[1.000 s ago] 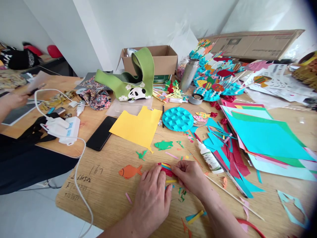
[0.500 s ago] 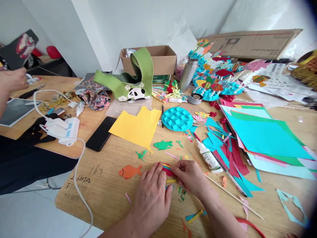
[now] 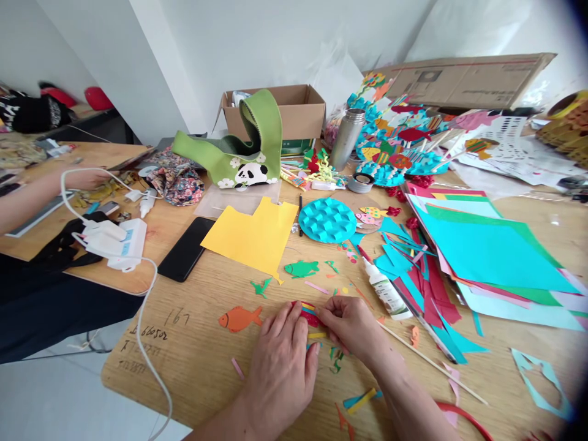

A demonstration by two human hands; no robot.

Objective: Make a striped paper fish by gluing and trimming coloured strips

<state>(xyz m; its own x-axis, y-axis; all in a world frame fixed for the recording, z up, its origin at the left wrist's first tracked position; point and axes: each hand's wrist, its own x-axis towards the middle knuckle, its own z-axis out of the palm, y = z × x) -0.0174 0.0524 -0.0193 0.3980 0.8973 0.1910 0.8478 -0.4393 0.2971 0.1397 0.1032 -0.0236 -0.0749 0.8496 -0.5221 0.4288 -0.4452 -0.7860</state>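
A small red paper piece with yellow and blue stripes lies on the table between my hands. My left hand rests flat over its left part, fingers stretched out. With thumb and forefinger pinched, my right hand holds its right end. Just below is a narrow yellow strip. To the left sits an orange paper fish, and above is a green paper fish. A white glue bottle lies right of my right hand.
Behind are yellow paper, a black phone and a blue woven disc. Coloured sheets and a thin stick lie right. A white power strip and another person's arm are at left.
The other person's hand at the left has come down and right, and the dark picture it held up is now low by the far table. My hands have hardly moved.
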